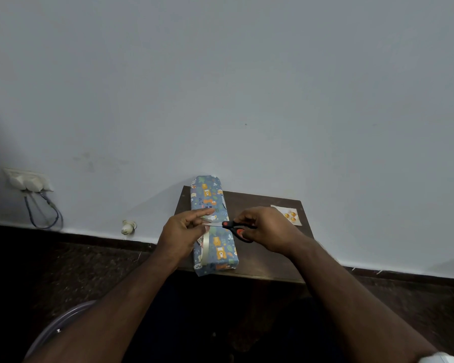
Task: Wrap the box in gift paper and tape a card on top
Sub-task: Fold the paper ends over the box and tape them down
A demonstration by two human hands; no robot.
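Observation:
A long box wrapped in blue animal-print gift paper (210, 200) lies on a small dark wooden table (260, 260), its far end against the wall. My left hand (182, 231) holds a roll of clear tape (205, 246) over the box and pinches a pulled-out strip. My right hand (266, 229) grips black and orange scissors (237, 227), their blades pointing left at the strip. A small card with orange shapes (288, 214) lies flat at the table's back right.
The table stands against a pale wall. A socket plate with plugged cables (29, 180) sits low on the wall at left, and a small white tap fitting (128, 227) is near the skirting. A round transparent rim (60, 326) shows at bottom left. Dark floor surrounds the table.

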